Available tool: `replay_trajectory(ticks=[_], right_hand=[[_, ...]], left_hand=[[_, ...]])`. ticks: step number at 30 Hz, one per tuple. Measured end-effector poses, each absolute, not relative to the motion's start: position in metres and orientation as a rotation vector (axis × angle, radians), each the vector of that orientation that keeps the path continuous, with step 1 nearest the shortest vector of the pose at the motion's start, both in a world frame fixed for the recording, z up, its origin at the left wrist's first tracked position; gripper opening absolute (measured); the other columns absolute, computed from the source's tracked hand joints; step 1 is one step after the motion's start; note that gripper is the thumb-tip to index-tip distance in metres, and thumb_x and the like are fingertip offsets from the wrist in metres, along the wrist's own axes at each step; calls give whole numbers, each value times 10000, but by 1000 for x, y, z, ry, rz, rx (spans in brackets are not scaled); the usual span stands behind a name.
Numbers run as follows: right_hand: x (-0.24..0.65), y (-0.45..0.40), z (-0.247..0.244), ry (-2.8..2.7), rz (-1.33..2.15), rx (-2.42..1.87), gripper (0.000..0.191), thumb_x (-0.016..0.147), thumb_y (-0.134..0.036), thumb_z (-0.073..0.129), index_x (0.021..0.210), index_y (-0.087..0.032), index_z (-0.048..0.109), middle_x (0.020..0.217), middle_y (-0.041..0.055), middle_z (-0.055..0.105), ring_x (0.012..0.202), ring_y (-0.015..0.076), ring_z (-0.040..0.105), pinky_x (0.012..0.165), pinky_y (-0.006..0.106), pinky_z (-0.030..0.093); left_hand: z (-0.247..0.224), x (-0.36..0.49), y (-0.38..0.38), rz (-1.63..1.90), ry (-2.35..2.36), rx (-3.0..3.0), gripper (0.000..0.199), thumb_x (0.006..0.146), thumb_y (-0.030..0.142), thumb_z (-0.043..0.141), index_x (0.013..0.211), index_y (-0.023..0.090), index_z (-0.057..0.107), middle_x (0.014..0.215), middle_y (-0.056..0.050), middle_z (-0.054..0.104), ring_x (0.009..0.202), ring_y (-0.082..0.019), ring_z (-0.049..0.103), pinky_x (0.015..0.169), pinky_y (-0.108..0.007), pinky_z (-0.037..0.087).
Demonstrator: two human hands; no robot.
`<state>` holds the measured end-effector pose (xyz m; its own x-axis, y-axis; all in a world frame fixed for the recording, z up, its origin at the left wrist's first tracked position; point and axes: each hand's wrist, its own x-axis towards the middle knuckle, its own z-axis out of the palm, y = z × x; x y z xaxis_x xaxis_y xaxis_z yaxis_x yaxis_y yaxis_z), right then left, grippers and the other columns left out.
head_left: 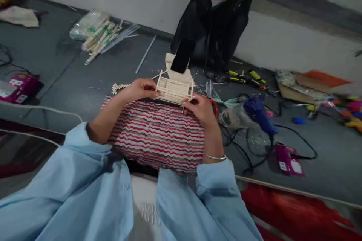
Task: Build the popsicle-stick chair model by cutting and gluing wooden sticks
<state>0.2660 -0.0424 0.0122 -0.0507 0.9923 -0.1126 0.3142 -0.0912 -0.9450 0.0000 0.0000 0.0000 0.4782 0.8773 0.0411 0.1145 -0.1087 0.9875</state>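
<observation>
Between my two hands is a small wooden stick frame, box-like, with thin posts at its corners and rails along the near side. My left hand pinches its left end with thumb and fingers. At the right end my right hand grips the frame near a corner post. Beneath my forearms lies a red, white and grey striped cloth. Small pale flower-shaped pieces sit beside my left wrist. Just behind the frame, a black phone rests against a pale wooden stand.
A blue glue gun with a black cord lies right of my right hand. Beyond it are yellow-black tools and a purple box. A black bag leans on the wall. Bundled sticks lie at the back left.
</observation>
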Motion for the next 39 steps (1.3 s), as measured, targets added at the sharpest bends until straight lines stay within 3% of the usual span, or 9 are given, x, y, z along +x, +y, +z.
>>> replay_trajectory(ticks=[8,14,24,39], right_hand=[[268,-42,5,-1386,1241,-1430,302,610,-372,800,791,-180,653,780,-4,678,553,114,603,539,274,568],[271,-40,1,-1444,1215,-1434,290,654,-375,782,812,-194,620,851,1,683,548,107,606,508,269,574],[273,-38,-1,-1470,1254,-1392,267,654,-315,771,832,-204,605,850,-1,658,567,123,617,479,268,567],[273,-37,-3,-1488,1246,-1373,303,666,-386,767,835,-194,606,752,-28,626,517,120,605,436,252,523]], left_hand=[[-4,2,1,860,894,1574,312,664,406,801,722,134,661,693,-11,629,641,-108,598,638,-245,469],[-4,3,1,845,899,1571,287,671,377,792,733,138,645,668,-6,629,634,-109,590,622,-243,454],[-1,5,-1,800,931,1556,196,669,283,732,687,140,599,627,13,612,601,-94,541,587,-224,404],[3,2,-1,769,928,1548,182,662,275,727,686,145,602,639,13,634,617,-98,560,602,-231,421]])
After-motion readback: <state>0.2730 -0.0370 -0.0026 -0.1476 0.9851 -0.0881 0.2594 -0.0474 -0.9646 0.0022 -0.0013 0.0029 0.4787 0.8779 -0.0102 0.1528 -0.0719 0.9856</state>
